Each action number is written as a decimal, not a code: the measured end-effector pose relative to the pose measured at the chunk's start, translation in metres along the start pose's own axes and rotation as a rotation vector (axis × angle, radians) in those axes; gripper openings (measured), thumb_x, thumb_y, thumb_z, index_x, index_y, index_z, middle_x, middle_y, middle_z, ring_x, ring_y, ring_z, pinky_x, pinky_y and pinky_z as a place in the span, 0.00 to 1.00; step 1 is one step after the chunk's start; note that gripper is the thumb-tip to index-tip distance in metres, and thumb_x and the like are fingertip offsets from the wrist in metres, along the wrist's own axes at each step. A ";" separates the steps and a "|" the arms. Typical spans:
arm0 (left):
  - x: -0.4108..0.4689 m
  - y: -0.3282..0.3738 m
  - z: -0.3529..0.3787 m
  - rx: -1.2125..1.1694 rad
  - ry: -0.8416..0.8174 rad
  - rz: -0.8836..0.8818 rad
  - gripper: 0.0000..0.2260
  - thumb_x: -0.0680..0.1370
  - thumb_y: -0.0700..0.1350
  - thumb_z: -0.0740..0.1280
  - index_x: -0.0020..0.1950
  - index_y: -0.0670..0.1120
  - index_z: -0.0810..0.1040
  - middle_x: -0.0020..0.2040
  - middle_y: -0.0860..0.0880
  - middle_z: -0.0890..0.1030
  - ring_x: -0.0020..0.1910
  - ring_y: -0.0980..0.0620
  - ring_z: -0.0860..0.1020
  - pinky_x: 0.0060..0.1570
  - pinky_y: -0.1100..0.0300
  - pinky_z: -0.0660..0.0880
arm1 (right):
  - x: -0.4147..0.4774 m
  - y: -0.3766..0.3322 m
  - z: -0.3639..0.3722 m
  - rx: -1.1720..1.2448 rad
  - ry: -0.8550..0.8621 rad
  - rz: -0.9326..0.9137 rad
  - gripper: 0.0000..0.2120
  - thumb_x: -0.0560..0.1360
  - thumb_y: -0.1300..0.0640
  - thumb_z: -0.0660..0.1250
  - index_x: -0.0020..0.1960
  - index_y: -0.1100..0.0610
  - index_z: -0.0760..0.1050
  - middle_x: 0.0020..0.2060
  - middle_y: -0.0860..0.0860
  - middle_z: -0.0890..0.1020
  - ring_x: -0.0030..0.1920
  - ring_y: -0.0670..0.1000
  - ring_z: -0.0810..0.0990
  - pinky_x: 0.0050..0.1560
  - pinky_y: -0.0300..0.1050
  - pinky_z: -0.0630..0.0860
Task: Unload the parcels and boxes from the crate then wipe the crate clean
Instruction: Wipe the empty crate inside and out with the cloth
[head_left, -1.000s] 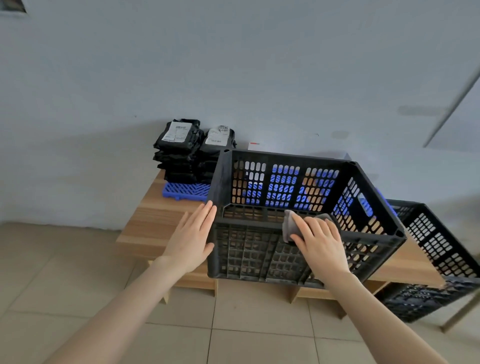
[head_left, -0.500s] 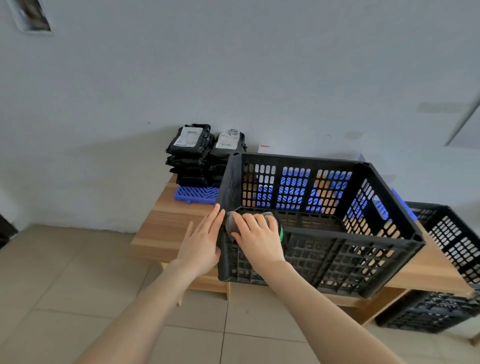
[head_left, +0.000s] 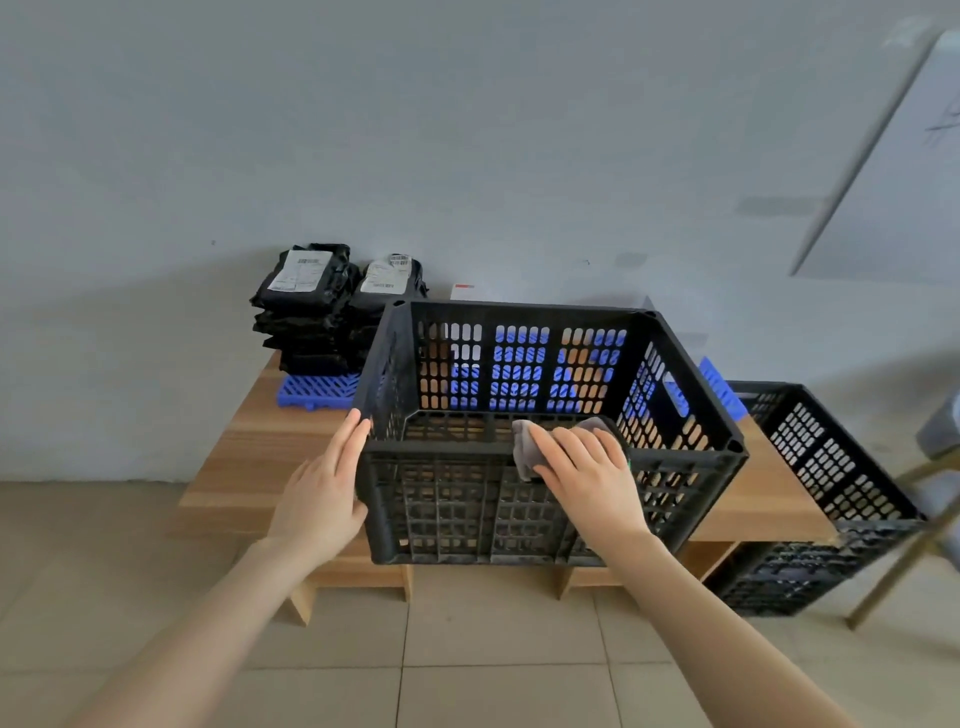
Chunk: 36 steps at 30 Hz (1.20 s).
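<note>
Wiping: right hand presses a limp grey cloth flat-fingered onto the near rim of the empty, probably light, rigid crate; left hand, fingers extended, braces its corner.

Black slatted plastic crate interior open from above; stacked black parcels block 10 o'clock; second black crate crowds 3 o'clock; bare wooden tabletop at 9 o'clock

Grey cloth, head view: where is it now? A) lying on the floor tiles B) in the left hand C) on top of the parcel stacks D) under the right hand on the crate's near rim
D: the right hand presses the grey cloth onto the near rim of the black crate; the left hand lies flat against its left corner.
</note>
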<state>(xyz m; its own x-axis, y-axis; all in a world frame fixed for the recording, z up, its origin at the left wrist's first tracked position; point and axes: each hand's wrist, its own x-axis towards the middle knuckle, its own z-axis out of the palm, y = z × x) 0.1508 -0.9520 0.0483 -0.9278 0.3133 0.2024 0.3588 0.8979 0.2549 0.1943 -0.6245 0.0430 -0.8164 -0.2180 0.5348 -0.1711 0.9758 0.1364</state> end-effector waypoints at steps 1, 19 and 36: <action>0.000 0.000 0.000 0.007 0.000 0.003 0.44 0.73 0.44 0.74 0.81 0.47 0.50 0.81 0.51 0.45 0.62 0.47 0.77 0.63 0.51 0.75 | -0.008 0.017 -0.004 -0.014 -0.009 0.010 0.20 0.81 0.49 0.58 0.71 0.52 0.67 0.56 0.49 0.77 0.57 0.54 0.75 0.65 0.51 0.67; 0.002 0.003 0.008 -0.019 -0.053 -0.065 0.44 0.73 0.41 0.73 0.81 0.46 0.47 0.80 0.54 0.40 0.37 0.57 0.72 0.32 0.68 0.66 | -0.009 0.018 -0.012 0.040 -0.093 0.132 0.19 0.80 0.47 0.58 0.69 0.49 0.67 0.57 0.45 0.78 0.60 0.51 0.75 0.70 0.55 0.61; 0.002 -0.003 -0.003 -0.039 -0.123 -0.019 0.45 0.76 0.45 0.70 0.80 0.50 0.39 0.78 0.57 0.33 0.37 0.56 0.72 0.28 0.68 0.65 | 0.065 -0.127 0.008 0.140 -0.115 -0.048 0.18 0.81 0.46 0.55 0.68 0.51 0.67 0.52 0.46 0.78 0.52 0.52 0.77 0.60 0.50 0.70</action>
<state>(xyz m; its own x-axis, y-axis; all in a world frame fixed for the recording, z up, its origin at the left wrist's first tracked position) 0.1483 -0.9551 0.0507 -0.9391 0.3340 0.0804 0.3425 0.8921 0.2945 0.1585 -0.7629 0.0543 -0.8615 -0.2686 0.4309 -0.2800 0.9592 0.0381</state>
